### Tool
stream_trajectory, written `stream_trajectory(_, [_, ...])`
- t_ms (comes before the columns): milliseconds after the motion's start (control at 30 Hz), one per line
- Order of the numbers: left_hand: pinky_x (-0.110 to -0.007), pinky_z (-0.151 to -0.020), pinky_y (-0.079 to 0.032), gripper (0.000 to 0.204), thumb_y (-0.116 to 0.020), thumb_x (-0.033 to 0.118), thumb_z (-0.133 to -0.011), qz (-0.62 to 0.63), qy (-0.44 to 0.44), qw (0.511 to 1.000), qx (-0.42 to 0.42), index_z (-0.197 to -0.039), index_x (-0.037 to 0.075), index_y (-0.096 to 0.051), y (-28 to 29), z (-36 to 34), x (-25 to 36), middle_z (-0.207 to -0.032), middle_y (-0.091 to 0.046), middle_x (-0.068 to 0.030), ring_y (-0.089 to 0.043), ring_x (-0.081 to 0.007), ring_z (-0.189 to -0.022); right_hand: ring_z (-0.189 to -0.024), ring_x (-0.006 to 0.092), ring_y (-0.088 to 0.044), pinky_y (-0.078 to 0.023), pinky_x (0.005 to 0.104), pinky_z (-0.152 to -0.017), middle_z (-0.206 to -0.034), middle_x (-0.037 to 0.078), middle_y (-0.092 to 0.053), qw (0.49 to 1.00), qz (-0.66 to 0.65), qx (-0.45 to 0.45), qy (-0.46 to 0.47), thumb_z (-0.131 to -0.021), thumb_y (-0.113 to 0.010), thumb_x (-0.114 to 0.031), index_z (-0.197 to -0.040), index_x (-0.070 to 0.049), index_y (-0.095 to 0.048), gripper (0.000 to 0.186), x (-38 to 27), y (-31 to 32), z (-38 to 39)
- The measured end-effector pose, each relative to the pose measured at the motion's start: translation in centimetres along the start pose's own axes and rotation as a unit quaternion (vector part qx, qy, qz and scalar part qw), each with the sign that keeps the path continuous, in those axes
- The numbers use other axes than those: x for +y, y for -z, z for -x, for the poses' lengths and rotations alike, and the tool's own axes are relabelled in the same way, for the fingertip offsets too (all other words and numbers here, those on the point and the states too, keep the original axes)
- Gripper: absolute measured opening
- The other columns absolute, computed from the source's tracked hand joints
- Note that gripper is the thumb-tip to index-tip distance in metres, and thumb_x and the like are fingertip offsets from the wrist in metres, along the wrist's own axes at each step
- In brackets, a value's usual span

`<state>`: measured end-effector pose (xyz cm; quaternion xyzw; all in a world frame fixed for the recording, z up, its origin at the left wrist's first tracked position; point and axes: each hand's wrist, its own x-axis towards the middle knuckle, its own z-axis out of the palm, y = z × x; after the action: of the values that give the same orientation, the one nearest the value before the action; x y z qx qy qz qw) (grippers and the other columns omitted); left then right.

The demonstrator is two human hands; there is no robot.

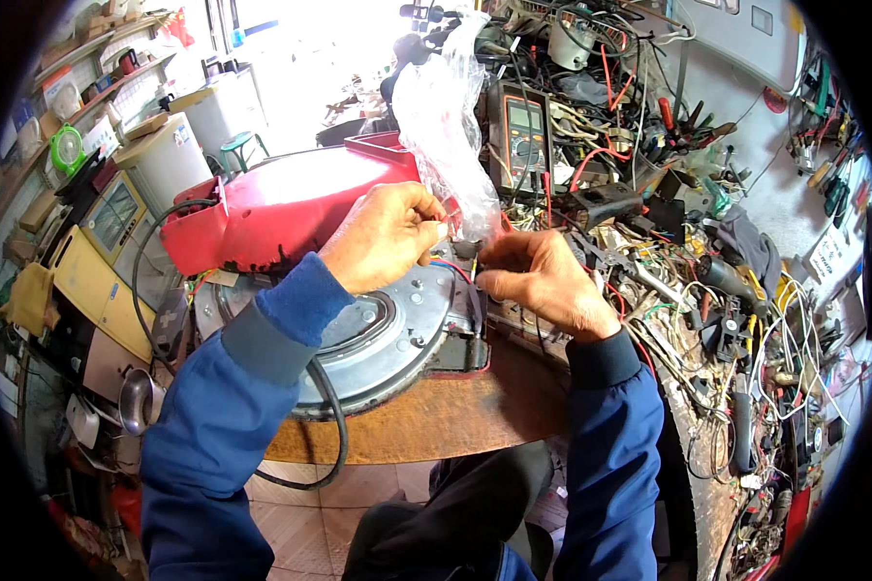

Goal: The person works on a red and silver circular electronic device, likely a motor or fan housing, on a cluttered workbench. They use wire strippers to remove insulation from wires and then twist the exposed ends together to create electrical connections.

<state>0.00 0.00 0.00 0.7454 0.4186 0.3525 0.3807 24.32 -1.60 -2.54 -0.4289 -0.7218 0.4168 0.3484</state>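
My left hand (386,235) is over the metal disc-shaped part, thumb and fingers pinched together; what lies between them is too small to make out. My right hand (549,283) faces it from the right, its fingertips also closed, beside thin wires (452,269) that run off the metal part. Whether the right fingers grip one of these wires is hidden. Just beyond both hands a clear plastic bag (443,126) stands up. Below them sits the round grey metal part (397,329) on the wooden bench. A red plastic housing (295,208) lies behind it.
A multimeter (521,126) with a lit screen stands behind the right hand. Tangled wires, tools and loose parts (707,290) cover the bench to the right. A black cable (337,426) loops over the bench's front edge (407,445). Shelves and appliances (160,155) line the left.
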Motion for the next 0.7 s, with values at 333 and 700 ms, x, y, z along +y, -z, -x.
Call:
stream_trajectory(333, [-0.022, -0.072, -0.049, 0.025, -0.076, 0.003, -0.085, -0.066, 0.008, 0.997, -0.038, -0.108, -0.003, -0.067, -0.7, 0.2, 0.6, -0.090, -0.061, 0.0006, -0.056, -0.0047, -0.084, -0.078, 0.0070, -0.060, -0.051, 0.0263, -0.071, -0.086, 0.002, -0.073, 0.972, -0.234, -0.001, -0.009, -0.090, -0.075, -0.004, -0.096, 0.005, -0.077, 0.011, 3.1, -2.4, -0.2])
stream_trajectory(700, [-0.018, -0.064, -0.044, 0.024, -0.075, 0.002, -0.084, -0.086, 0.062, 0.991, -0.078, -0.108, -0.002, -0.070, -1.8, 0.9, 2.2, -0.088, -0.057, 0.0028, -0.054, -0.0017, -0.077, -0.066, 0.0148, -0.067, -0.054, 0.0336, -0.065, -0.071, 0.011, -0.071, 0.984, -0.082, 0.116, 0.103, -0.081, -0.075, -0.006, -0.082, 0.002, -0.073, 0.009, 4.1, -4.4, -0.3])
